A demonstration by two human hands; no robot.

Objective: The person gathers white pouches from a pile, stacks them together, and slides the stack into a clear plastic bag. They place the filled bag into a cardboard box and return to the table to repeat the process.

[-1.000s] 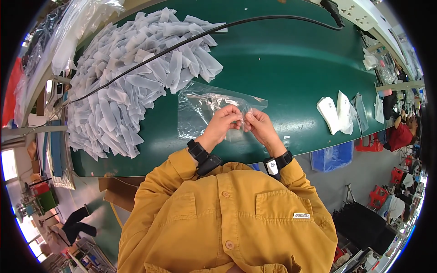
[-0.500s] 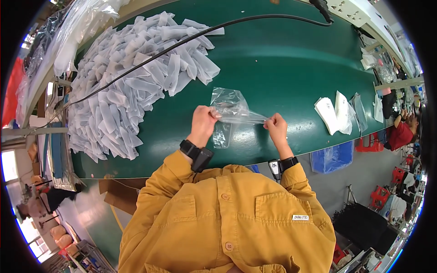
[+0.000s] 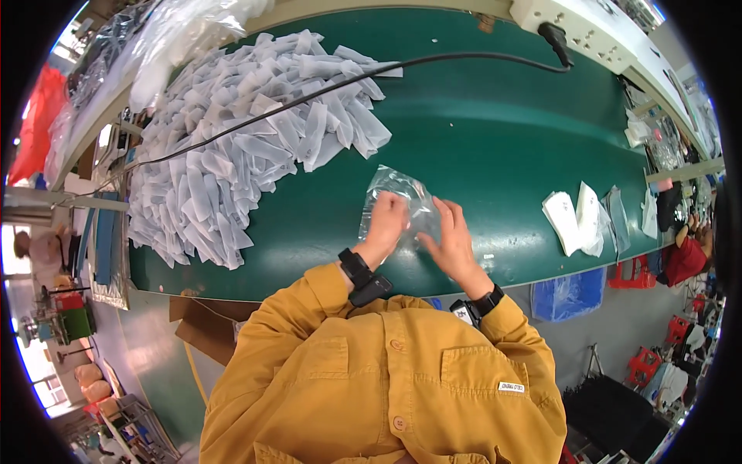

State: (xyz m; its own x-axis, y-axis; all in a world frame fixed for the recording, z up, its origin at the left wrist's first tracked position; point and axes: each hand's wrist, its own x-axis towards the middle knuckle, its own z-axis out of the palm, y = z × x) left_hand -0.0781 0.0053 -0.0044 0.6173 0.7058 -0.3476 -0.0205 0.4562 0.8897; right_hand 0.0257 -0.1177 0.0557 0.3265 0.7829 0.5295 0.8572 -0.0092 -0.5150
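A clear plastic bag (image 3: pixel 398 182) lies crumpled and shiny on the green table in front of me. My left hand (image 3: pixel 388 222) is closed in a pinch over the bag's middle, gripping its film. At the bag's right side, my right hand (image 3: pixel 453 241) has thumb and fingers apart, with the fingertips near or touching the film; I cannot make out which. My hands hide the lower part of the bag.
A big heap of frosted pale sleeves (image 3: pixel 232 147) covers the table's left side, with a black cable (image 3: pixel 325 89) across it. White packets (image 3: pixel 576 220) lie at the right. A power strip (image 3: pixel 576 35) runs along the back. A blue bin (image 3: pixel 568 295) stands below the right edge.
My right hand has let go of the stretched film and come left, its fingers opening. The left hand has shifted right, and the bag is no longer pulled taut between them.
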